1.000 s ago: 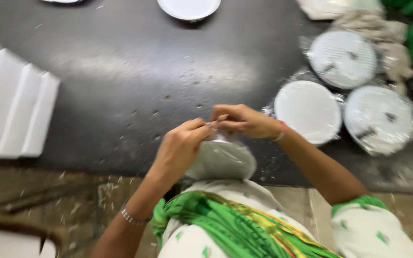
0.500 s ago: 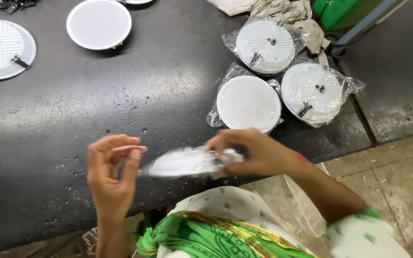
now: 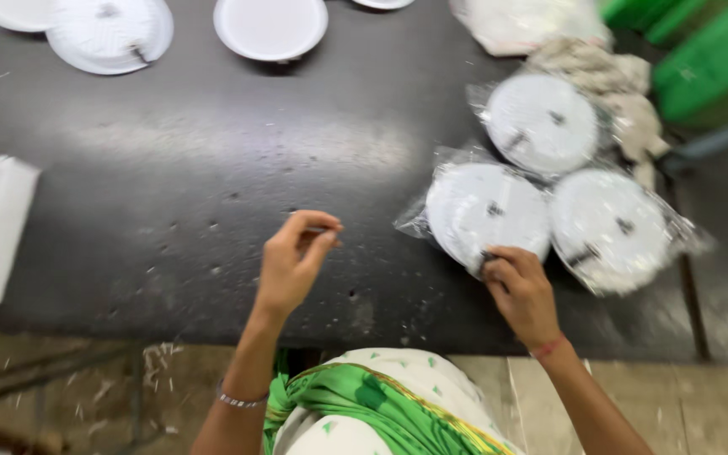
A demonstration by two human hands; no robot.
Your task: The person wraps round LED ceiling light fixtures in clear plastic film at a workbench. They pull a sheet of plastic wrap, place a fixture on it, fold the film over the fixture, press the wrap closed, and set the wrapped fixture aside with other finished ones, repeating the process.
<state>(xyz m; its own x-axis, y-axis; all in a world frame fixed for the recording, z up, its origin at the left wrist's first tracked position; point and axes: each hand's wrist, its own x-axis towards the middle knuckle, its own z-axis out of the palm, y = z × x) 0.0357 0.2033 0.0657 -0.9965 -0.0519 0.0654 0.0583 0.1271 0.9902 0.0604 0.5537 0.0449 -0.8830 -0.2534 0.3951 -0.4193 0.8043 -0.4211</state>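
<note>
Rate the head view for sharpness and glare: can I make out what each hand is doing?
Head view: soft with motion blur throughout. A broad pale sheen lies across the dark table; the plastic bags glint. The right hand grips the edge of a bagged white disc. The left hand is raised with fingertips pinched, on something too small and blurred to identify.

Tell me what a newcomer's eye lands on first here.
Three white round discs in clear plastic bags cluster at the right of the dark table; the right hand rests on the nearest bagged disc. The left hand hovers mid-table, fingers pinched. More bare white discs line the far edge.
</note>
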